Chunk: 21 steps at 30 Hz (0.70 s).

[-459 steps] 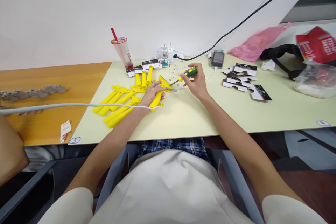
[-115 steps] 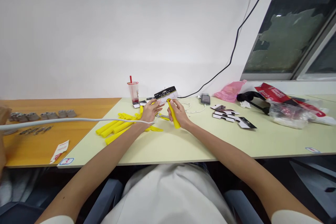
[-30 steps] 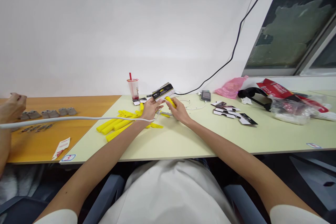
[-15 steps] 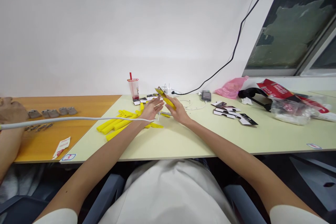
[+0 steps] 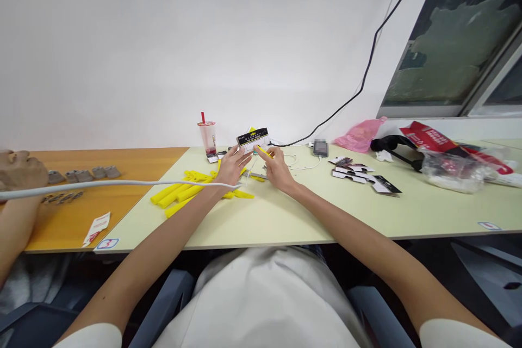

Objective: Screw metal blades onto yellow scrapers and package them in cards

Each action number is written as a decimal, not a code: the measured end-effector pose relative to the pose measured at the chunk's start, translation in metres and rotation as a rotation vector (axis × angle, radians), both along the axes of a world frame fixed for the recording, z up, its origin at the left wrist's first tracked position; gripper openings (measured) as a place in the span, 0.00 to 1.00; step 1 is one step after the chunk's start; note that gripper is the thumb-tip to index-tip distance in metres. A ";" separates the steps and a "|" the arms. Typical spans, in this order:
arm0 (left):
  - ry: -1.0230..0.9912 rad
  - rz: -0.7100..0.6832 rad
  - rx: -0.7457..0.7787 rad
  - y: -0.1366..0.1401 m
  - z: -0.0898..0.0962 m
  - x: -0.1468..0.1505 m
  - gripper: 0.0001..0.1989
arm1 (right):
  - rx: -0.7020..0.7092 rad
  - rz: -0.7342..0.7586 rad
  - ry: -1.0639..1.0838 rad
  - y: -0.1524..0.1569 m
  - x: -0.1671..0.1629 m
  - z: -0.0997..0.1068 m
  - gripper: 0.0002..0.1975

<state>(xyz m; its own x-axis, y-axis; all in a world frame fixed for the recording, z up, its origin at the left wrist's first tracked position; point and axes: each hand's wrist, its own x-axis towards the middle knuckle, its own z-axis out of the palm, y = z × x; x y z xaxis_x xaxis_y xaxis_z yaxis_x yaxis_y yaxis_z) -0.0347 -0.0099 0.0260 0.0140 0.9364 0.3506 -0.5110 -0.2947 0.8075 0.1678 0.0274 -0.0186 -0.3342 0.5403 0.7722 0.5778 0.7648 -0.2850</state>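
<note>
At frame centre, a black-and-white card [image 5: 253, 136] and a yellow tool [image 5: 263, 150] are held between both hands [image 5: 232, 167] [image 5: 278, 171] above the surface [image 5: 310, 206]; yellow handles [image 5: 183, 191] are piled just left.

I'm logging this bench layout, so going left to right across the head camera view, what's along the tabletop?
Grey metal parts → yellow handles → drink cup → left hand → right hand → phone → black-and-white cards → pink bag → red package.

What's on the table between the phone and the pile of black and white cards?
Nothing: in the head view, the table is bare between the phone and the black-and-white cards. The white cable runs off the phone's near-left side instead.
</note>
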 end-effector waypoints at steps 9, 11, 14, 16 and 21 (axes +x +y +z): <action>-0.085 0.071 -0.029 0.013 -0.004 -0.003 0.17 | -0.110 0.028 0.112 -0.005 -0.003 0.000 0.40; -0.104 0.084 -0.034 0.014 -0.003 -0.003 0.15 | -0.134 0.021 0.146 -0.003 -0.003 0.000 0.38; -0.135 0.094 -0.051 0.013 -0.002 -0.004 0.10 | -0.145 0.018 0.186 -0.001 -0.003 0.001 0.31; -0.167 0.105 -0.068 0.014 -0.001 -0.006 0.07 | -0.133 0.029 0.206 0.000 -0.003 0.003 0.26; -0.235 0.191 -0.165 0.028 0.011 -0.017 0.11 | -0.230 0.135 0.290 -0.006 -0.006 0.010 0.29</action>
<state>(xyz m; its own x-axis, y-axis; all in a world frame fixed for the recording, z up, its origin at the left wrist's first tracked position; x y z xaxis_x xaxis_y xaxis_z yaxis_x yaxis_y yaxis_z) -0.0519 0.0181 0.0374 -0.2304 0.9586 0.1674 -0.6371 -0.2786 0.7186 0.1617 0.0218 -0.0088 -0.2001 0.6762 0.7090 0.3468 0.7257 -0.5942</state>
